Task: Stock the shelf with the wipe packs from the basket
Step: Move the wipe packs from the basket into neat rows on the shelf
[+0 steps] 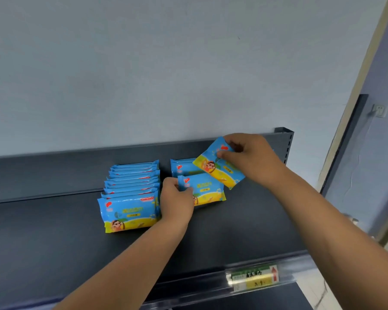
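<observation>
A row of several blue-and-yellow wipe packs [130, 193] stands upright on the dark shelf [54, 238], left of centre. To its right a second, shorter row has one pack at the back [182, 167] and one in front [207, 190]. My left hand [176, 201] pinches the left end of that front pack. My right hand [249, 157] holds another wipe pack [220, 167] tilted in the air, just above and right of the second row. The basket is out of view.
The shelf's back panel [54, 168] runs behind the packs and its perforated upright [288, 144] ends it at the right. A price label [253, 277] sits in the front rail. A wall rises behind, and a doorway lies at far right.
</observation>
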